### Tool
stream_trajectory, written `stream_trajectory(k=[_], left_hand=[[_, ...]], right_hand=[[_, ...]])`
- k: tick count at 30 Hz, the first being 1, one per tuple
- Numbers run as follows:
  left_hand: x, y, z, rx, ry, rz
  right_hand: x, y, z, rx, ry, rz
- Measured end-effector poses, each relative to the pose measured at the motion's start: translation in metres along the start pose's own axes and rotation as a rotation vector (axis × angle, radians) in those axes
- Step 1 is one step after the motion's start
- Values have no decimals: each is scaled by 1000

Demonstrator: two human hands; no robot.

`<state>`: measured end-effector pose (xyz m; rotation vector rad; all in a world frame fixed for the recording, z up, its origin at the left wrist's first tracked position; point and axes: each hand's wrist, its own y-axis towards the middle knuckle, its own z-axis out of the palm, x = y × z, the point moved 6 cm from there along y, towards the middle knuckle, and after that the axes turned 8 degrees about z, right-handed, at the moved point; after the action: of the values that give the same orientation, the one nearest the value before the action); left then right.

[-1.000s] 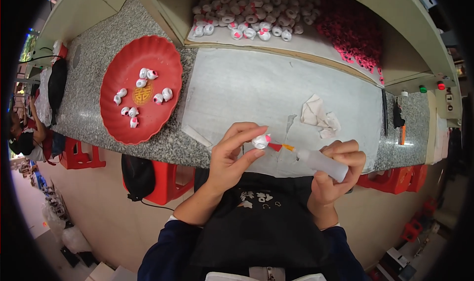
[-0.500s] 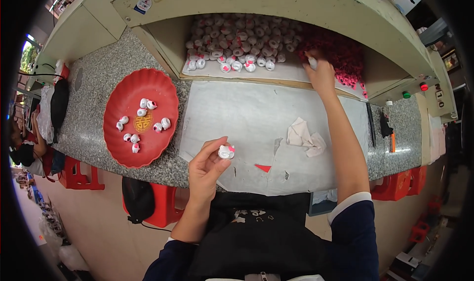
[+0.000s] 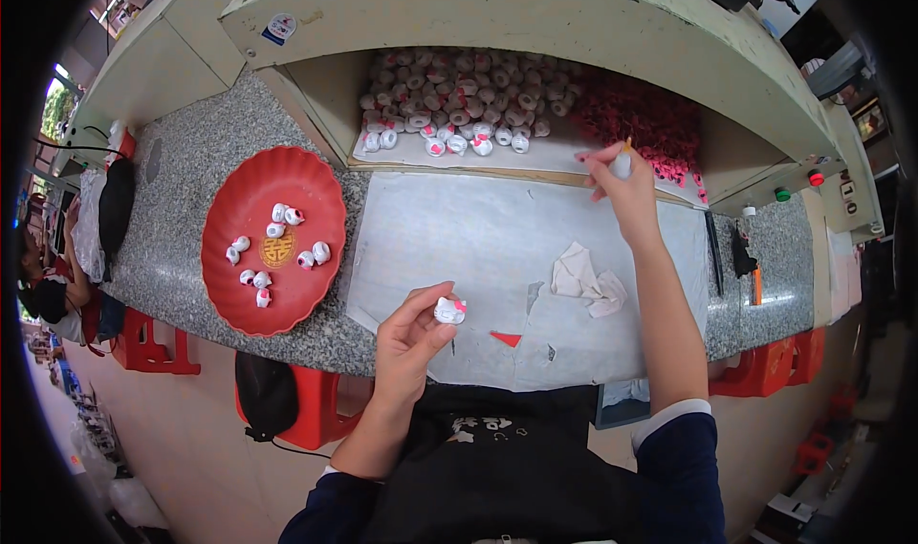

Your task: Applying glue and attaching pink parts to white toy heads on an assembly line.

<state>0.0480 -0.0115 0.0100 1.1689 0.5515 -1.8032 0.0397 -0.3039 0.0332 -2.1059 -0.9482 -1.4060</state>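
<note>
Between the thumb and fingers of my left hand is a small white cat-head figure with a pink patch, held above the paper sheet. My right hand is at the front edge of the shelf opening. It grips a small white bottle with a tan tip pointing up. At its thumb and fingertips shows a tiny pink bit, too small to make out. Beyond that hand lies a heap of small pink pieces. Left of them, many more white heads are piled on the shelf.
A red scalloped plate with several white heads stands on the granite counter at left. On the paper lie a crumpled white cloth and a red triangular scrap. A dark stick lies at the sheet's right edge.
My right hand has drawn back from the pink heap toward me, bottle still in it. My left hand has shifted slightly right with the white head, which has turned. The view has tilted slightly.
</note>
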Motion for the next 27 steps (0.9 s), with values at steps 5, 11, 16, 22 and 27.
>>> stream_trajectory(k=[5, 11, 16, 22, 27], left_hand=[[2, -3, 5, 27, -23, -2], [8, -1, 14, 17, -104, -22], [8, -4, 14, 53, -51, 0], [-4, -8, 19, 167, 303, 200], [-15, -8, 25, 206, 529, 278]], right_hand=[[16, -74, 25, 213, 364, 112], [8, -134, 45, 194, 564, 205], [7, -157, 56, 278, 661, 302], [18, -165, 63, 412, 670, 118], [26, -170, 68, 410, 621, 166]])
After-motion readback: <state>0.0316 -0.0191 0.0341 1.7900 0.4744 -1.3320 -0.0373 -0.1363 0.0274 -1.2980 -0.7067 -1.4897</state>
